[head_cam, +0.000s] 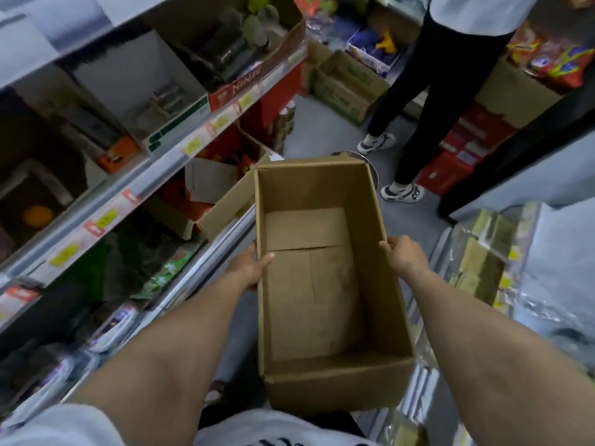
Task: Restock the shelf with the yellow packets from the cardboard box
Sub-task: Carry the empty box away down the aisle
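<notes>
An open brown cardboard box (325, 284) hangs in the aisle in front of me, held between both hands. Its inside shows only bare cardboard flaps. My left hand (249, 267) grips the left wall, thumb hooked over the rim. My right hand (406, 256) grips the right wall, fingers curled over the rim. Yellow packets (479, 268) in clear wrap lie stacked on the shelf at the right, beside the box.
Shelves (135, 185) with price tags and open product cartons run along the left. A person (428, 101) in dark trousers stands in the aisle ahead. More cartons (346, 85) sit on the floor beyond. Red boxes (463, 152) are stacked at the right.
</notes>
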The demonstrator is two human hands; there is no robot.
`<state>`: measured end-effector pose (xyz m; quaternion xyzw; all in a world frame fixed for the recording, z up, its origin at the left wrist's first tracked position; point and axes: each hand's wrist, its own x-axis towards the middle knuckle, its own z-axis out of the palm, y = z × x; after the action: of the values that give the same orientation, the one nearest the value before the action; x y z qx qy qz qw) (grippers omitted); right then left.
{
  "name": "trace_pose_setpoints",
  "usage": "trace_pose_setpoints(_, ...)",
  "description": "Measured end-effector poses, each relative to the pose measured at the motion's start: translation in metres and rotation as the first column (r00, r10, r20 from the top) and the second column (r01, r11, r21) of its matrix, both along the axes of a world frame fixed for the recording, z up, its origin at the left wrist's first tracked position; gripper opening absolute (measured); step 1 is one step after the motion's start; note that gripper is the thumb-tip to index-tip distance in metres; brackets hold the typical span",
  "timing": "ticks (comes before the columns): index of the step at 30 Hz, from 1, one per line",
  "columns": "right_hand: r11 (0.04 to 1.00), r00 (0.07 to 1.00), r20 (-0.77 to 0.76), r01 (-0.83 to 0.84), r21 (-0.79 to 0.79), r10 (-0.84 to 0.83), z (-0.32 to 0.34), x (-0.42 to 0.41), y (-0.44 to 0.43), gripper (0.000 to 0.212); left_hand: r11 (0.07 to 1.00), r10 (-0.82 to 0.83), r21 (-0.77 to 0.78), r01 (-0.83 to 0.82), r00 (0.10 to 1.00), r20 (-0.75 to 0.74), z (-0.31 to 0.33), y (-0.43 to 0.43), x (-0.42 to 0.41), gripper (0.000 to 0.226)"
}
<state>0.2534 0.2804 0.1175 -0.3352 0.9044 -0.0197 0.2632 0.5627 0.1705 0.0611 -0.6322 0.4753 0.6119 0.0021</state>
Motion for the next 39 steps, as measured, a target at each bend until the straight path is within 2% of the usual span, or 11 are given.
trace_pose_setpoints(4, 0.998, 0.997, 0.015, -0.071, 0.000, 0.071, 0.002, -0.068, -0.055, 0.033, 0.994, 0.099, 0.050, -0.099, 0.995, 0.008, -0.020, -0.027, -0.060, 0.062)
trace_pose_setpoints(10, 0.979, 0.979, 0.016, -0.204, 0.018, 0.204, 0.006, -0.159, -0.135, 0.022, 0.979, 0.196, 0.044, -0.197, 0.980, 0.023, -0.011, -0.068, -0.142, 0.063)
trace_pose_setpoints(15, 0.972, 0.972, 0.021, -0.236, 0.015, 0.236, -0.005, -0.215, -0.199, 0.032, 0.973, 0.229, 0.012, -0.229, 0.973, 0.028, -0.024, -0.117, -0.198, 0.065)
trace_pose_setpoints(20, 0.966, 0.968, -0.019, -0.248, 0.069, 0.250, -0.031, -0.269, -0.263, 0.030, 0.968, 0.247, 0.051, -0.247, 0.969, 0.010, -0.054, -0.167, -0.251, 0.059)
trace_pose_setpoints(25, 0.947, 0.952, -0.027, -0.300, 0.113, 0.304, -0.054, -0.315, -0.332, 0.027, 0.957, 0.286, 0.036, -0.287, 0.958, 0.032, -0.073, -0.213, -0.303, 0.066)
trace_pose_setpoints(31, 0.926, 0.938, 0.067, -0.347, 0.147, 0.341, -0.090, -0.355, -0.387, 0.022, 0.948, 0.309, 0.060, -0.312, 0.949, 0.059, -0.092, -0.249, -0.338, 0.069)
trace_pose_setpoints(39, 0.829, 0.839, 0.135, -0.542, 0.134, 0.527, -0.137, -0.398, -0.467, 0.025, 0.869, 0.479, 0.067, -0.490, 0.867, 0.135, -0.121, -0.259, -0.388, 0.071)
